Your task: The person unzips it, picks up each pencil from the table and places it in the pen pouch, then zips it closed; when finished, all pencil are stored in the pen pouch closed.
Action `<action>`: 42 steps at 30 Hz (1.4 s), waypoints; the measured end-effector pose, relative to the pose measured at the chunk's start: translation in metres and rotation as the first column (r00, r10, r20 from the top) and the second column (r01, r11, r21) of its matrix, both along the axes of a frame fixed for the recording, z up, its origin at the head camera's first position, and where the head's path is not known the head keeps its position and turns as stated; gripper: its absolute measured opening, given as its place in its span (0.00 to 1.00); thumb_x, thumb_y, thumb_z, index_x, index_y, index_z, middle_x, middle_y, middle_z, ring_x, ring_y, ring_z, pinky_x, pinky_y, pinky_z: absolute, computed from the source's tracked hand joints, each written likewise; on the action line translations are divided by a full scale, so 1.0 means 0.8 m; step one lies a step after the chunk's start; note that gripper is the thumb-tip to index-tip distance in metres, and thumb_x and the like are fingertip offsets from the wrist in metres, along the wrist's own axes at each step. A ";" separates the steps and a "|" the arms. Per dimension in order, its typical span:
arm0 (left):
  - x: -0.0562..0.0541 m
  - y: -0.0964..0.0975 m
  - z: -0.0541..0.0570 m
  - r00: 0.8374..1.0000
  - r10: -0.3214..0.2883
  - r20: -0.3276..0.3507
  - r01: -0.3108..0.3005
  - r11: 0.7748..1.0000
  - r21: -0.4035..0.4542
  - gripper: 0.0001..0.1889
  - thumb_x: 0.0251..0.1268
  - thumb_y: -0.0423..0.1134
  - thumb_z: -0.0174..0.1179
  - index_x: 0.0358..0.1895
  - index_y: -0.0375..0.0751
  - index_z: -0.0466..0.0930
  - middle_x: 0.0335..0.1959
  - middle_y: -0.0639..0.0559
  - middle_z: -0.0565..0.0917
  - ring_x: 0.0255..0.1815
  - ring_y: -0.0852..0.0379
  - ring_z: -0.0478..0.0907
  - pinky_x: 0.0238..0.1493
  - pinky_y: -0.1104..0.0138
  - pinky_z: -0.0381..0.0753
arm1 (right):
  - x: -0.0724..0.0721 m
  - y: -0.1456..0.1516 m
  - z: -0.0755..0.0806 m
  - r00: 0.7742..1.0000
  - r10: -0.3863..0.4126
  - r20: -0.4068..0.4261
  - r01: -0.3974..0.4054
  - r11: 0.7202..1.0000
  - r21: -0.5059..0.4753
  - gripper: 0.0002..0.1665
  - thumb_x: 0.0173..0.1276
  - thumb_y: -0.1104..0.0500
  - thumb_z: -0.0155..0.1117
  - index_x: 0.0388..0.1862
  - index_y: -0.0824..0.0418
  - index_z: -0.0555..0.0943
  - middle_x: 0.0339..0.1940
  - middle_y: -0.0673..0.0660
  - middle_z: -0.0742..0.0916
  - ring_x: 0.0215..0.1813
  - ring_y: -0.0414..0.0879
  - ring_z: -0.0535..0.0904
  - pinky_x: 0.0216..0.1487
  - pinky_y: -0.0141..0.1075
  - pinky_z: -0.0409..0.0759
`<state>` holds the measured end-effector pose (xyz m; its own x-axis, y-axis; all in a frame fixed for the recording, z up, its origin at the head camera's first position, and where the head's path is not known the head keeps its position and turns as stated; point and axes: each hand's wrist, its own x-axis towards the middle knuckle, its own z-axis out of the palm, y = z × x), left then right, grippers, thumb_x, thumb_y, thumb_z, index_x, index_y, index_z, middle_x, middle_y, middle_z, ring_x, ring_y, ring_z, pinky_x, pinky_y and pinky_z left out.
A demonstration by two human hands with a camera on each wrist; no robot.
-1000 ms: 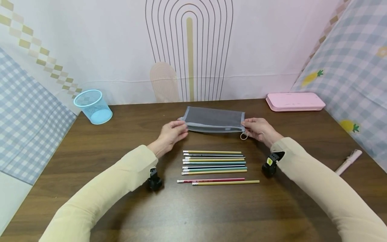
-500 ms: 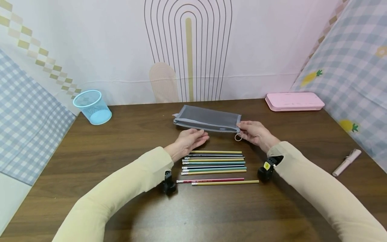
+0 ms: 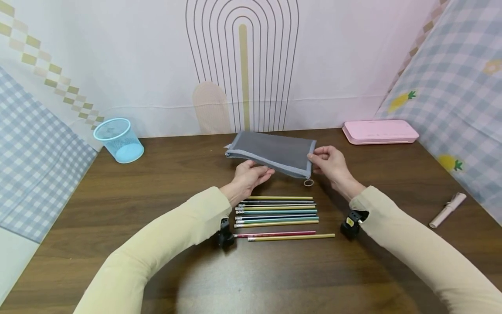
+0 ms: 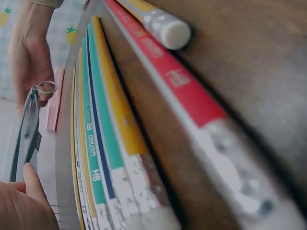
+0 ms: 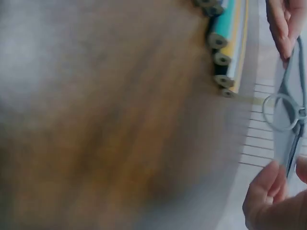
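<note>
A grey mesh zip pouch (image 3: 272,150) with pale edging is raised over the back of the table in the head view, its front right corner dipping. My left hand (image 3: 249,178) holds its front edge from below. At the right edge, my right hand (image 3: 331,165) pinches it between thumb and fingers. A zipper ring (image 3: 308,182) hangs from the front right corner, and the right wrist view shows this ring (image 5: 279,112) between both hands. Several pencils lie in a row in front, including a green pencil (image 3: 278,219). Nearer are a red pencil (image 3: 282,233) and a yellow pencil (image 3: 294,237).
A blue mesh pen cup (image 3: 119,140) stands at the back left of the brown wooden table (image 3: 176,165). Toward the back right lies a pink case (image 3: 380,132), with a pale pen (image 3: 448,211) at the right. A patterned cloth (image 3: 157,65) hangs behind.
My left hand has let go of the pouch's left end and moved right to its front edge. The pouch has tilted, its right corner lower, and my right hand has shifted up along its side.
</note>
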<state>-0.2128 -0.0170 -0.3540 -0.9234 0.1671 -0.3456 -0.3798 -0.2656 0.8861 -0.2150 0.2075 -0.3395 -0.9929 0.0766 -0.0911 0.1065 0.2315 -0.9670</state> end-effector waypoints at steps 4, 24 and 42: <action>-0.001 0.004 0.002 1.000 0.011 -0.007 -0.011 1.000 0.019 0.17 0.65 0.24 0.53 0.57 0.31 0.69 0.45 0.36 0.82 0.31 0.61 0.82 0.37 0.76 0.82 | -0.002 0.000 0.012 0.997 -0.043 -0.070 0.048 0.996 0.080 0.21 0.67 0.64 0.59 0.53 0.72 0.64 0.23 0.44 0.76 0.21 0.32 0.73 0.27 0.26 0.80; 0.001 0.035 0.006 0.990 -0.140 -0.030 0.141 0.990 0.024 0.17 0.65 0.24 0.54 0.57 0.32 0.73 0.44 0.36 0.83 0.33 0.59 0.82 0.48 0.67 0.82 | 0.011 -0.045 0.024 0.913 0.343 -0.222 -0.186 0.833 0.521 0.13 0.58 0.67 0.68 0.41 0.68 0.78 0.30 0.59 0.81 0.29 0.45 0.73 0.28 0.25 0.71; -0.005 0.000 0.005 0.871 -0.489 -0.044 0.436 0.812 -0.387 0.16 0.65 0.29 0.57 0.56 0.32 0.76 0.47 0.38 0.83 0.38 0.58 0.82 0.48 0.64 0.83 | 0.014 -0.004 0.019 0.949 0.186 -0.252 -0.056 0.892 0.449 0.08 0.64 0.68 0.59 0.40 0.72 0.80 0.30 0.65 0.84 0.20 0.32 0.74 0.24 0.25 0.79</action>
